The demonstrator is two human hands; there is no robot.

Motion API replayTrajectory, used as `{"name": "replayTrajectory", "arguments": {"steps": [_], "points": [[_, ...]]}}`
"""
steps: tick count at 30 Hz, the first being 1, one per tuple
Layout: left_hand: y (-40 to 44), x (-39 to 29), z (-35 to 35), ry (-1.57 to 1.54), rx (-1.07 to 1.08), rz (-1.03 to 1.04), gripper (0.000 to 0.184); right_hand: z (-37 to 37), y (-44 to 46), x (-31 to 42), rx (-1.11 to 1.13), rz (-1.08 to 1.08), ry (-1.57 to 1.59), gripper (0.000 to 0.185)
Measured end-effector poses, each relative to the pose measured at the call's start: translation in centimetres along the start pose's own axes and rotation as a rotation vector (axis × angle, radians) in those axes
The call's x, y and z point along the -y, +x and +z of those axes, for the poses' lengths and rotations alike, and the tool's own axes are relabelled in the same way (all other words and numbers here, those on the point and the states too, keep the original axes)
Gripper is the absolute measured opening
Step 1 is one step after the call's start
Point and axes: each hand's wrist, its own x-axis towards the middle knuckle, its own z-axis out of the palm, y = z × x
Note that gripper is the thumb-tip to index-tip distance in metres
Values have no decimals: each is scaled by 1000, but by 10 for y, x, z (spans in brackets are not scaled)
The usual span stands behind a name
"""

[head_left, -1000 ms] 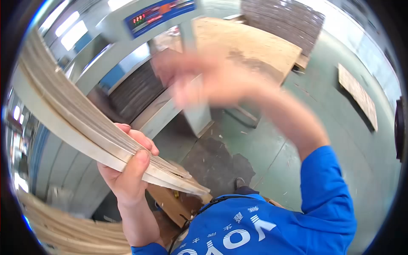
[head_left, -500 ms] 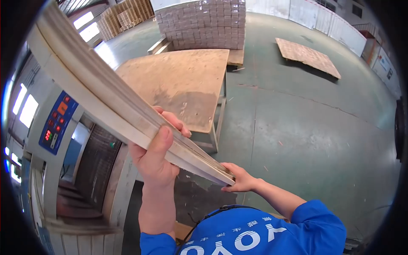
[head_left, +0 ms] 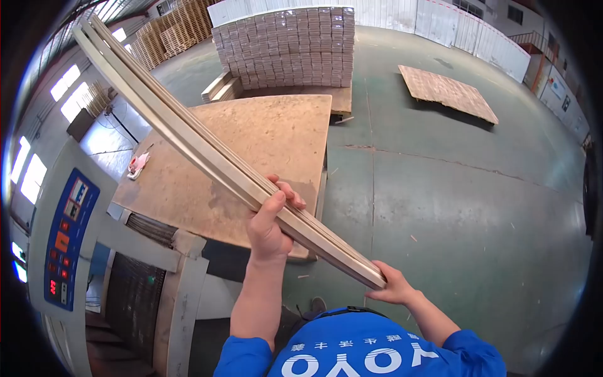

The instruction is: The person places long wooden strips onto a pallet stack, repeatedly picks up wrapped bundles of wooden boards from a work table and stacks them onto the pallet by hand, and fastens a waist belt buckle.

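The long bundle of slim, pale wooden strips [head_left: 207,157] is held off the counter, a broad tan wooden-topped table [head_left: 276,125]. It runs diagonally from the upper left of the view, across the counter top and past the near edge by the right corner, to its lower end above the floor. The strips lie lengthwise against one another; at the upper end their tips fan slightly apart. The left hand [head_left: 271,226] is clenched around the bundle below mid-length, thumb on the near side, fingers wrapped over the far side. The right hand [head_left: 394,286] grasps the lower end, thumb above and fingers beneath. A darker patch [head_left: 223,200] marks the counter top toward the near edge. A small pink-and-white item [head_left: 138,164] rests by the left edge. Adjacent to the near left corner stands a pale grey machine [head_left: 59,163] with a blue control panel [head_left: 70,242] carrying a red digital display [head_left: 53,288]. Beyond the far edge, a film-wrapped stack of brown packs [head_left: 286,50] sits on a wooden base [head_left: 342,100], with pale boards [head_left: 220,88] at its left. Right of the counter, a flat wooden sheet [head_left: 449,94] is positioned over the green floor [head_left: 452,207].
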Motion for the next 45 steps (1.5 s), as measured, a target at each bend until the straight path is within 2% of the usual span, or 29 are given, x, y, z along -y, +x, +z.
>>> {"name": "replayTrajectory", "arguments": {"steps": [3, 5, 8, 11, 14, 17, 18, 21, 24, 25, 28, 30, 31, 32, 34, 36, 37, 38, 39, 41, 43, 45], "points": [[60, 37, -13, -95, -126, -56, 37, -45, 6, -32, -57, 47, -120, 88], [99, 70, -24, -135, -176, -111, 38, -76, 7, -61, -198, 230, -49, 81], [158, 137, -36, -181, -240, -187, 39, -143, 37, -66, -100, 525, -183, 71], [213, 199, -33, -270, -213, -230, 39, -193, 72, -112, -46, 613, -188, 62], [271, 254, -44, -222, -234, -217, 37, -250, 109, -151, -38, 506, -14, 55], [330, 286, -32, -302, -228, -179, 33, -319, 125, -225, -260, 560, 179, 47], [347, 293, -26, -284, -267, -163, 32, -344, 132, -237, -303, 520, 140, 36], [401, 314, -24, -235, -305, -145, 33, -389, 185, -282, -524, 549, 128, 27], [457, 337, -57, -95, -371, -161, 36, -438, 233, -310, -562, 631, 37, 38], [477, 341, -73, -169, -377, -160, 36, -454, 245, -317, -635, 646, -2, 41], [545, 353, -98, -173, -268, -140, 38, -480, 274, -364, -728, 936, 109, 58], [589, 362, -108, -170, -216, -109, 39, -473, 333, -344, -893, 1080, 482, 70], [604, 367, -107, -168, -231, -107, 39, -474, 361, -340, -880, 1029, 603, 71], [549, 331, -93, -204, -185, -67, 40, -444, 316, -299, -906, 897, 717, 72], [581, 339, -101, -215, -133, -44, 45, -444, 364, -304, -932, 764, 891, 73], [588, 344, -101, -196, -179, -30, 50, -439, 386, -306, -1002, 673, 979, 74], [625, 350, -109, -175, -243, -42, 53, -443, 434, -313, -925, 675, 1005, 74], [650, 358, -118, -159, -211, -52, 61, -444, 468, -322, -848, 657, 1040, 74], [657, 365, -123, -164, -202, -71, 62, -443, 491, -316, -778, 603, 1056, 74], [676, 390, -124, -131, -217, -124, 64, -436, 546, -327, -669, 626, 1139, 73], [700, 406, -127, -104, -325, -78, 62, -445, 594, -347, -556, 614, 1198, 72], [721, 422, -145, -80, -358, -29, 60, -475, 635, -363, -426, 638, 1069, 70]]}}
